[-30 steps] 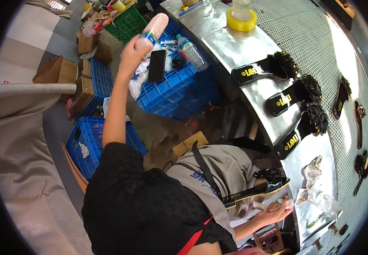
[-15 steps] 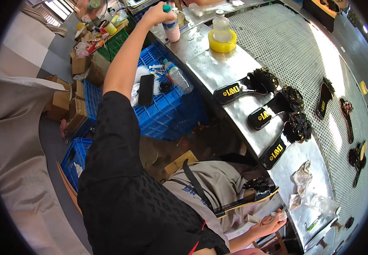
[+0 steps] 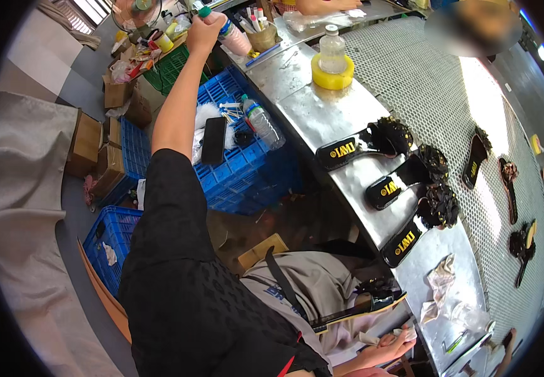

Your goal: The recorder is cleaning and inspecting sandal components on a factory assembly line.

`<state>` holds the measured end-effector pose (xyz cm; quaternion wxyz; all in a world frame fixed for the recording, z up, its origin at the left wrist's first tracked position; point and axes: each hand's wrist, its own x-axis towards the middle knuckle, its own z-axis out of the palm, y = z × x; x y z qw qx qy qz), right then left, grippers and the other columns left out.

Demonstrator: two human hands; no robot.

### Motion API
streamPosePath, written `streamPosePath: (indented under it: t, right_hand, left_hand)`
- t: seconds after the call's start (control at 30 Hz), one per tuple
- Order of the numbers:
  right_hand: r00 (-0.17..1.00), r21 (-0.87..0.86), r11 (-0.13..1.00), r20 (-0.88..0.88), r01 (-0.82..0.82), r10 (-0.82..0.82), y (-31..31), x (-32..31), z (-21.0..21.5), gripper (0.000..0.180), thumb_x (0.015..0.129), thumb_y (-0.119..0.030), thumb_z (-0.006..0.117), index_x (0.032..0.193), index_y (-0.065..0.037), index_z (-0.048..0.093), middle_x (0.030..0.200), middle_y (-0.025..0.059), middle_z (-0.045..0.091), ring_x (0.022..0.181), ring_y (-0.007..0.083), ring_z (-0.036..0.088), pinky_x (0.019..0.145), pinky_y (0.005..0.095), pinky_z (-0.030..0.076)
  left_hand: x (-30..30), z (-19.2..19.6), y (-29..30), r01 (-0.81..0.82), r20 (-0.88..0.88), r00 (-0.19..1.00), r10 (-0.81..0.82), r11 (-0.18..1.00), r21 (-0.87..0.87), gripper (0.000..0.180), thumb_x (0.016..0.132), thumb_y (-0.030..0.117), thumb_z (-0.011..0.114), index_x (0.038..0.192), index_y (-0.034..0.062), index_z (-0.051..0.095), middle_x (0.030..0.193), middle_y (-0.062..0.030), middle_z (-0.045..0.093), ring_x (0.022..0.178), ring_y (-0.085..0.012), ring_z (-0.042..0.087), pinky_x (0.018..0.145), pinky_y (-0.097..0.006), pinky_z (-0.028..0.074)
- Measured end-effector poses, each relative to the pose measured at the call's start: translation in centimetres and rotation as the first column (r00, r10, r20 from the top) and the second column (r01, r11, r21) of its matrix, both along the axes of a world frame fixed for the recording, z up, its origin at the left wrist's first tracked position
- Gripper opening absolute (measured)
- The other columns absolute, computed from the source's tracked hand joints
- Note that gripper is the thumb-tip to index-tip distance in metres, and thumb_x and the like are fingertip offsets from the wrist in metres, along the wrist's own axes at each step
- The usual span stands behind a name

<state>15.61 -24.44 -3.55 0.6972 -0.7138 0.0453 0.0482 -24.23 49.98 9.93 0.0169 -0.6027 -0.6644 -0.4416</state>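
My left hand (image 3: pixel 204 34) is stretched far out past the bench's end, closed round the neck of a clear bottle (image 3: pixel 236 45) of pink liquid with a green cap. The bottle is tilted, its cap toward the upper left. Low on the right, my right hand (image 3: pixel 392 349) is closed on a crumpled whitish cloth (image 3: pixel 404 333). A black slide sandal (image 3: pixel 353 313) with a flower trim lies on its side across my lap, beside that hand. Three black sandals with ruffled flowers, the nearest one (image 3: pixel 404 245) included, rest on the metal bench (image 3: pixel 297 91).
A bottle in a yellow ring (image 3: pixel 333 75) stands on the bench. A rag (image 3: pixel 440 283) and a clear bottle (image 3: pixel 473 316) lie nearer. More sandals sit on the mesh surface (image 3: pixel 404 81). Blue crates (image 3: pixel 240 188) hold a phone (image 3: pixel 214 141) and a water bottle (image 3: pixel 263 123). Another person's arm (image 3: pixel 328 6) shows beyond.
My left hand has carried the pink-liquid bottle leftward off the bench edge, tipping it from upright to slanted. The right hand keeps the cloth, and the view has shifted slightly.
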Motion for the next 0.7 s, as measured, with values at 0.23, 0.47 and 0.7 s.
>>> streamPosePath:
  t: [0.23,0.47,0.7]
  right_hand:
    - [0.999,-0.117,0.992,-0.008,-0.039,0.039,-8.1,3.5,-5.8,0.041,0.094,-0.023,0.067,0.131,-0.013,0.053,0.105,0.0043,0.068,0.066,0.0076,0.047,0.056,0.0239,0.037]
    - [0.972,-0.560,0.821,0.234,0.110,0.029,-9.3,3.2,-8.3,0.035,0.096,-0.041,0.064,0.120,-0.016,0.069,0.108,0.0046,0.070,0.081,0.0182,0.065,0.079,0.0282,0.048]
    - [0.766,-0.856,0.402,0.487,0.324,0.420,-7.2,1.0,-6.0,0.027,0.094,-0.040,0.064,0.100,-0.015,0.074,0.093,0.0103,0.072,0.078,0.0330,0.064,0.062,0.0455,0.051]
  left_hand:
    - [-0.7,-5.1,4.6,0.010,0.344,0.939,0.020,0.996,-0.084,0.060,0.074,0.054,0.081,0.110,0.0066,0.069,0.093,-0.0101,0.075,0.074,-0.0224,0.074,0.074,-0.036,0.058]
    - [-1.3,-4.7,7.5,-0.037,0.348,0.937,-0.011,0.991,0.130,0.057,0.077,0.049,0.081,0.113,0.0073,0.071,0.090,-0.0079,0.075,0.062,-0.0172,0.071,0.067,-0.032,0.057]
    - [1.4,-4.1,7.0,0.218,0.515,0.843,-0.154,0.974,-0.065,0.063,0.083,0.036,0.080,0.133,0.0076,0.055,0.094,-0.0073,0.069,0.056,-0.0126,0.064,0.046,-0.027,0.050]
